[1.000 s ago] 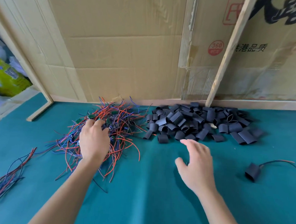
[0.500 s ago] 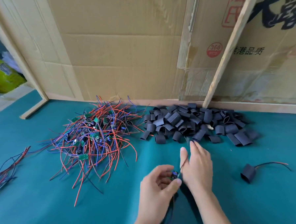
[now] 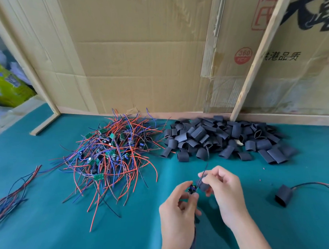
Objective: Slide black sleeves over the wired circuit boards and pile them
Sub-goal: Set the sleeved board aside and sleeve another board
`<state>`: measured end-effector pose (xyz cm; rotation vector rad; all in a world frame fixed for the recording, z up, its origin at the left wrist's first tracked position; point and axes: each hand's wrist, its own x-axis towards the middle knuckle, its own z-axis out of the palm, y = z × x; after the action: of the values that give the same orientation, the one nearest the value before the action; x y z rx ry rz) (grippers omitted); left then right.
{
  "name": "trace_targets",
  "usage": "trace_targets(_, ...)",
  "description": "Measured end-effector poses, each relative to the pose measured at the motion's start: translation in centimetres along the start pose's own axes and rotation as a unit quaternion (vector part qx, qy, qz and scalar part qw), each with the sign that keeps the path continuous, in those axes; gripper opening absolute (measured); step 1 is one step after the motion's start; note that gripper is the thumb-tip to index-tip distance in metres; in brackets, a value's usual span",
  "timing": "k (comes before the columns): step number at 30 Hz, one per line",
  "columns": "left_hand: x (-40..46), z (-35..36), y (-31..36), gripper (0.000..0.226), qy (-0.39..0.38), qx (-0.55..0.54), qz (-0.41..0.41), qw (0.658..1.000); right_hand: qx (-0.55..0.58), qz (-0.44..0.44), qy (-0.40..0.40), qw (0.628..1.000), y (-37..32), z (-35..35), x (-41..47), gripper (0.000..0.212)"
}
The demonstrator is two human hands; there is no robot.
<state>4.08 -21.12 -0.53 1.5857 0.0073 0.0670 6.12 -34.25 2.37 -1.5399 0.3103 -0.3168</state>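
Flattened cardboard sheets (image 3: 140, 52) stand as a back wall behind a teal felt tabletop (image 3: 59, 223), with a bare wooden batten (image 3: 256, 58) leaning against them at the right. On the felt, largest first: a tangled heap of wired circuit boards (image 3: 108, 155) — small green boards trailing red and blue leads — lies left of centre, and just beside it to the right sits a pile of black sleeves (image 3: 223, 140) along the foot of the cardboard. A loose bundle of red and blue wires (image 3: 9, 198) lies at the far left edge, well apart from the heap. One finished piece (image 3: 283, 194), a black sleeve with leads coming out of it, rests alone at the right. Near the front, the left hand (image 3: 178, 214) pinches a small circuit board (image 3: 191, 189) between thumb and fingers, while the right hand (image 3: 225, 192) — fingers curled — holds a black sleeve (image 3: 202, 185) and a thin wire (image 3: 205, 170) just beside that board.
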Motion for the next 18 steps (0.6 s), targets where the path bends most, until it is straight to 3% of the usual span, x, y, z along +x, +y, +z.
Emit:
trace_targets(4, -0.17, -0.24, 0.41, 0.032, -0.007, -0.009, 0.005, 1.0, 0.02, 0.025, 0.011, 0.999, 0.27, -0.92, 0.25, 0.023)
trace_targets(10, -0.45, -0.46, 0.91, 0.02, -0.013, -0.016, 0.007, 1.0, 0.094, 0.051, -0.072, 0.992, 0.41, -0.84, 0.25, 0.012)
trace_targets(13, -0.47, -0.45, 0.98, 0.02, -0.009, -0.018, 0.003, 1.0, 0.136, 0.056, -0.077, 0.986, 0.4, -1.2, 0.4, 0.023)
trace_targets(18, -0.62, -0.29, 1.02, 0.018, 0.002, -0.021, -0.006, 1.0, 0.114, 0.06, -0.109, 0.986, 0.42, -1.25, 0.25, 0.039)
